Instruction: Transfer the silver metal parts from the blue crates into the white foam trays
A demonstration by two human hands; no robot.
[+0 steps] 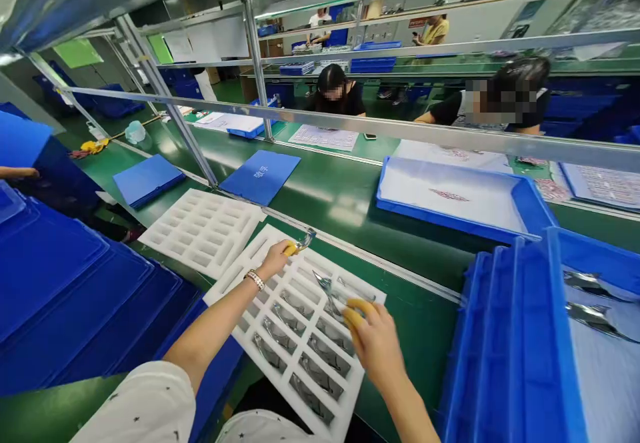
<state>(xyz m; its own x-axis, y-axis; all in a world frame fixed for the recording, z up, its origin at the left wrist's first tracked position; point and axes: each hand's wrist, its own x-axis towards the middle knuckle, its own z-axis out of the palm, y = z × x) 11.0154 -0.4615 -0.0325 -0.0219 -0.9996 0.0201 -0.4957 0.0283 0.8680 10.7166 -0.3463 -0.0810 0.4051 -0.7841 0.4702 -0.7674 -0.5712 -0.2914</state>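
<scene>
Chrome piece [324, 285], mid-frame over the white foam tray [353, 390]: right hand [377, 342], grip pinched narrow on its end, yellow finger covers [369, 308] presumably sparing the polish. Just above, we see the left hand [274, 261] holding a second piece [307, 237]; other pieces [323, 378] sit in lower slots, apart, likely against scratching.

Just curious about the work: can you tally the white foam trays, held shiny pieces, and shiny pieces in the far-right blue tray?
White foam trays: 2
Held shiny pieces: 2
Visible shiny pieces in blue tray: 2
Total: 6
</scene>
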